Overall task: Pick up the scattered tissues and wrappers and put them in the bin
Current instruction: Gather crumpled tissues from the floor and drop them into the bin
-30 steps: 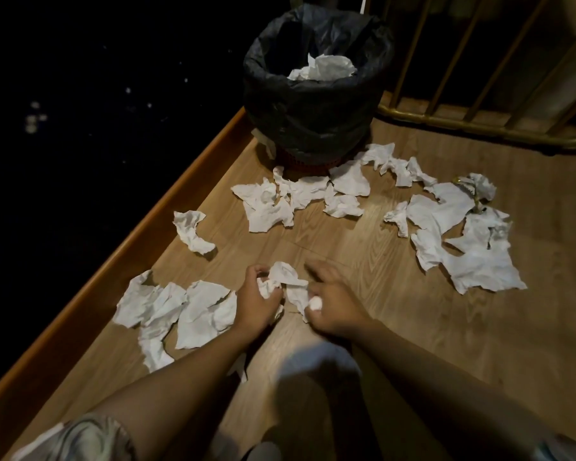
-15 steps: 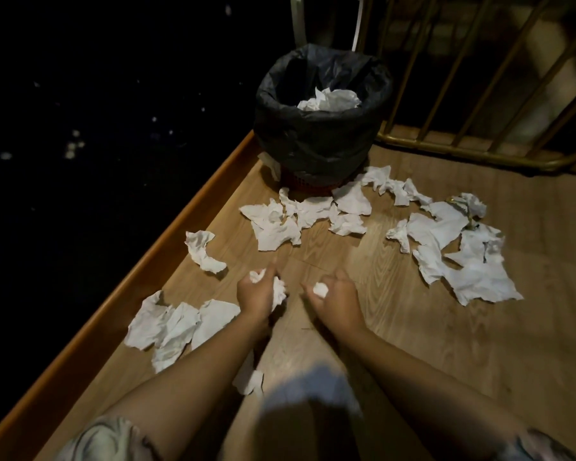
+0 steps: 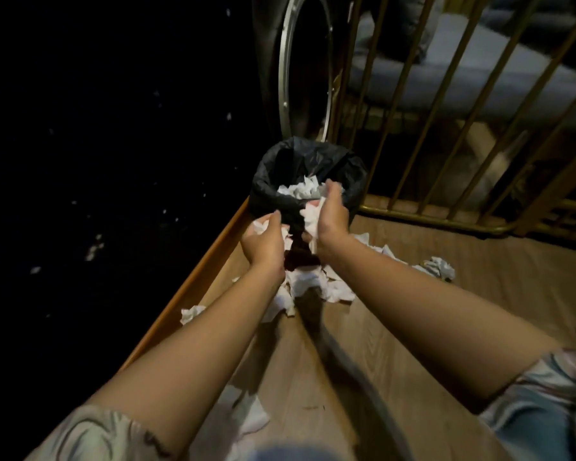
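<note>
Floor: wooden boards (image 3: 446,327) with a raised edge on the left, a gold railing (image 3: 413,128) behind, darkness beyond.
Bin: black-lined bin (image 3: 280,194) at the far corner, tissues already inside, straight ahead of both hands.
Scattered tissues: loose pile (image 3: 313,287) on the floor under the wrists; more to the right and near the knees.
Right hand (image 3: 330,217): nearer the bin, fingertips at its rim, fingers curled round a white tissue wad (image 3: 310,214).
Left hand (image 3: 263,241): just short of the rim, lower, fingers curled round a smaller tissue (image 3: 258,226).
Likely next: carry forward, release over the opening.
</note>
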The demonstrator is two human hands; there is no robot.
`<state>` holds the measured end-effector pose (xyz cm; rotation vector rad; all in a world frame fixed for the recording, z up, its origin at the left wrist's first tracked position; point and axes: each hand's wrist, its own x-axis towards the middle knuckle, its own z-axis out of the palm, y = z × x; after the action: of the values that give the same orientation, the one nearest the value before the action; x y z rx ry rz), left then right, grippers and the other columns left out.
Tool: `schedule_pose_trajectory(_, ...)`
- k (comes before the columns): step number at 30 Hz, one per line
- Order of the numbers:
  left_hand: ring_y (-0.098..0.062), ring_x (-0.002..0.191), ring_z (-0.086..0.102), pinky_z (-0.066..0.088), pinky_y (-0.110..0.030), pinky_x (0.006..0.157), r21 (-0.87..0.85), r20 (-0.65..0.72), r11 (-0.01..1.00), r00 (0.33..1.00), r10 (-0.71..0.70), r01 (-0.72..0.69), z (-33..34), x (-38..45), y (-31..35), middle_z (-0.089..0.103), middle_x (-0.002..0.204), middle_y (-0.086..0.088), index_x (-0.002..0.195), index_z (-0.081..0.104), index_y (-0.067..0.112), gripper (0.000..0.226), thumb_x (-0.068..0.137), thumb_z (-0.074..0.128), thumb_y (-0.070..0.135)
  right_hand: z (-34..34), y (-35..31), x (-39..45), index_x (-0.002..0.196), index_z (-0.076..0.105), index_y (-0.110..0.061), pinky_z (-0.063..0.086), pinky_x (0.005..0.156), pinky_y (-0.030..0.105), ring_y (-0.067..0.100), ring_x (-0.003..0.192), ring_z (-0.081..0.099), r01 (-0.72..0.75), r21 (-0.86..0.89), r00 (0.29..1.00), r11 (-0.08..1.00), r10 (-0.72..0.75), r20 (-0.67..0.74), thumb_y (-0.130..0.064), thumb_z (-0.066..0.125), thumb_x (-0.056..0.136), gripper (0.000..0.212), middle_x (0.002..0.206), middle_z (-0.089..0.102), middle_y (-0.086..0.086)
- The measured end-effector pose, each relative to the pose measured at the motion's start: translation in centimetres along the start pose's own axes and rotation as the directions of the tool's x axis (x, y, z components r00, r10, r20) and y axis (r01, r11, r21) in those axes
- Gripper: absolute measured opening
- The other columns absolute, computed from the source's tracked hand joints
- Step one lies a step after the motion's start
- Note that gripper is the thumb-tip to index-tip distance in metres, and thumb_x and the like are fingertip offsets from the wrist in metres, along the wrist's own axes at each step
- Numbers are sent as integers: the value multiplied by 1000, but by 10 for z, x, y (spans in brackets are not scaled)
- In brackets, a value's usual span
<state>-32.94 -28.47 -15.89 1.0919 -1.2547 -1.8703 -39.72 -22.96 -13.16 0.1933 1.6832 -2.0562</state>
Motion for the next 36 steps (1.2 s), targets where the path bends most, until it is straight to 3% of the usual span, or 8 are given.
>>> schedule_pose_trajectory(4, -26, 92, 69, 57, -39, 87, -56, -15, 998, 1000, 6, -7, 38, 22, 41, 73, 100, -10, 92, 68, 9, 24, 85, 70, 32, 16, -44, 38, 105, 63, -8, 60, 65, 42, 32, 81, 65, -45, 259, 998, 965, 53, -24, -40, 36, 85, 47, 95, 69, 10)
schedule_pose_trajectory(6, -26, 84, 68, 55, -36, 79, -88, 20, 996, 1000, -14, 16, 60, 33, 57, 71, 92, -11, 89, 67, 6, 21, 84, 69, 27, 17, -66, 53, 109, 65, -6, 55, 86, 43, 32, 89, 65, 10, 194, 998, 981, 2, -61, -26, 37, 93, 38, 93, 68, 12)
schedule_pose_trajectory(12, -20, 84, 52, 46, -29, 64, 56, 27, 996, 998, 64, -65, 108, 64, 67, 51, 96, -3, 116, 45, 12, 43, 75, 54, 3, 12, -102, 111, 107, 50, -18, 45, 75, 29, 21, 97, 56, 377, -226, 911, 898, -404, -81, -22, 49, 98, 10, 110, 55, 5)
schedule_pose_trajectory(19, -28, 130, 45, 41, -40, 110, 617, 209, 734, 958, 196, -285, 127, 105, 32, 42, 145, -10, 150, 22, 19, 72, 87, 55, 6, 12, -69, 183, 112, 59, -23, 43, 102, 45, 28, 119, 51, 432, -552, 889, 713, -439, 127, -36, 69, 84, 33, 119, 60, 3)
schedule_pose_trajectory(24, -21, 132, 46, 42, -31, 106, 613, 202, 700, 930, 308, -365, 112, 105, 16, 50, 142, -7, 140, 46, 16, 58, 85, 57, 0, -4, -54, 178, 104, 63, -15, 47, 84, 25, 16, 101, 61, 542, -332, 831, 772, -551, 75, -23, 62, 91, 15, 100, 64, -4)
schedule_pose_trajectory(29, -16, 111, 58, 50, -34, 99, 592, 92, 646, 837, 539, -481, 67, 90, 5, 62, 121, -5, 119, 61, 16, 35, 87, 58, 3, -12, -38, 129, 92, 62, -10, 41, 69, 7, -5, 75, 56, 793, -153, 609, 590, -767, 200, -13, 58, 94, 5, 80, 60, -8)
schedule_pose_trajectory(32, -10, 99, 60, 52, -20, 89, 600, 35, 635, 809, 586, -486, 26, 74, -3, 64, 112, -6, 111, 65, 14, 29, 86, 58, 1, -6, -15, 92, 88, 62, -4, 42, 67, 13, 3, 71, 55, 870, -87, 478, 486, -787, 389, -13, 58, 95, 12, 77, 60, -2)
schedule_pose_trajectory(36, -3, 91, 58, 43, 1, 75, 616, 51, 631, 823, 566, -472, -41, 42, -13, 65, 104, -1, 105, 67, 10, 23, 88, 58, -2, 16, 25, 46, 77, 61, -2, 48, 59, 39, 19, 61, 59, 842, -22, 436, 538, -656, 616, -23, 57, 96, 28, 64, 61, 8)
